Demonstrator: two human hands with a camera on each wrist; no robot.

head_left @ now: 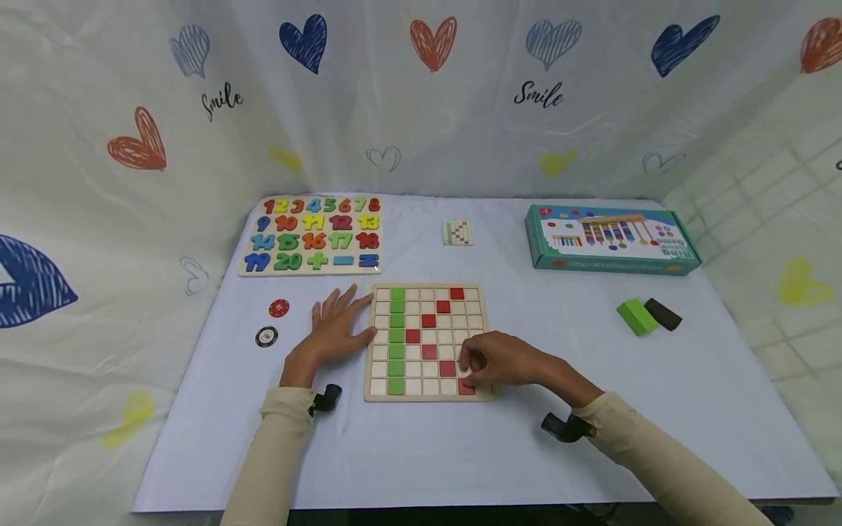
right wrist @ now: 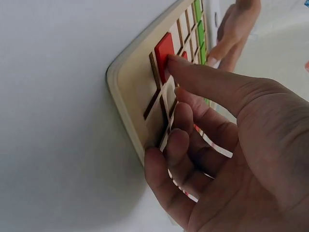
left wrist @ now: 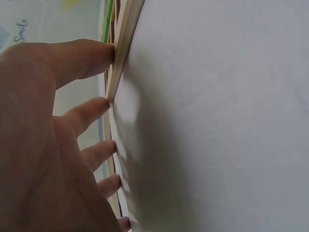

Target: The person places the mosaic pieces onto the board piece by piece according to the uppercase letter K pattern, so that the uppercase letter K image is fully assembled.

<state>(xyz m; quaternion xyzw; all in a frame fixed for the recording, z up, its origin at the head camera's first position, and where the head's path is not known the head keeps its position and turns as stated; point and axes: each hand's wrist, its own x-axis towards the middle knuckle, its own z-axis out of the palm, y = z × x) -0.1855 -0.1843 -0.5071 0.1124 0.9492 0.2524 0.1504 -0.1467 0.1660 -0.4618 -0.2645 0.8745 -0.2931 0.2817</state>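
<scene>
A wooden grid board (head_left: 427, 398) lies in the middle of the table, with a column of green tiles (head_left: 397, 335) and red tiles (head_left: 412, 336) in a bent diagonal; the other cells look pale. My left hand (head_left: 334, 332) is spread along the board's left side, thumb and fingertips against its edge (left wrist: 126, 29). Over the lower right corner is my right hand (head_left: 506, 358). Its thumb touches a red tile (right wrist: 164, 53) in the bottom row, while the index fingertip stands apart from that tile and the other fingers bend loosely. Part of the board's right side is hidden by this hand.
A number puzzle board (head_left: 312, 235) lies at back left, a small pattern card (head_left: 457, 233) at back centre, a green toy box (head_left: 612, 239) at back right. Red (head_left: 279, 307) and black (head_left: 266, 337) chips lie left; green (head_left: 636, 317) and black (head_left: 663, 314) blocks lie right.
</scene>
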